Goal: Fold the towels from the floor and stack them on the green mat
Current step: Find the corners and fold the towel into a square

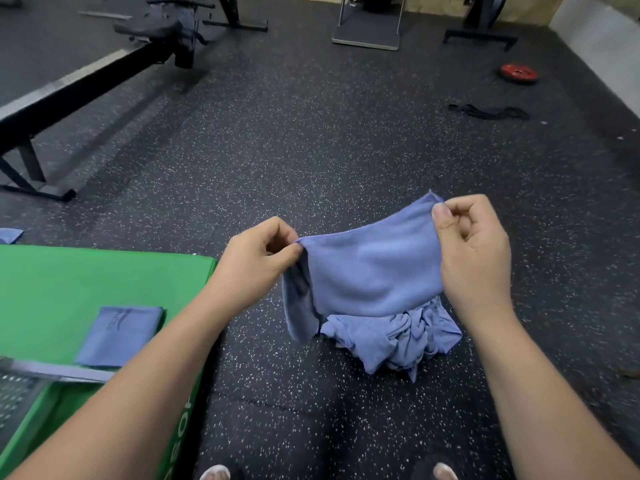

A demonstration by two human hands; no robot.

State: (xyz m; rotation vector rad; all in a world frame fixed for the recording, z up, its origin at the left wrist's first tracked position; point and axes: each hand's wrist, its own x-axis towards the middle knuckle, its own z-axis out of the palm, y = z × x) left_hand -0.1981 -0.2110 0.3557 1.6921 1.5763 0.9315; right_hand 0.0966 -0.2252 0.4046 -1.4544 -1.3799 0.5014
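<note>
A blue towel (367, 271) hangs in the air between my hands. My left hand (256, 265) pinches its left top corner, and my right hand (474, 254) pinches its right top corner, held a little higher. Below the held towel, a crumpled pile of blue towels (398, 341) lies on the speckled black floor. The green mat (69, 289) lies at the left. One folded blue towel (119, 336) rests flat on it.
A black rowing machine (86, 84) stretches across the far left. Another blue cloth (10, 234) peeks in beyond the mat's far edge. A red weight plate (518, 73) and a black band (488, 112) lie far right. A grey mesh object (17, 396) sits at the lower left.
</note>
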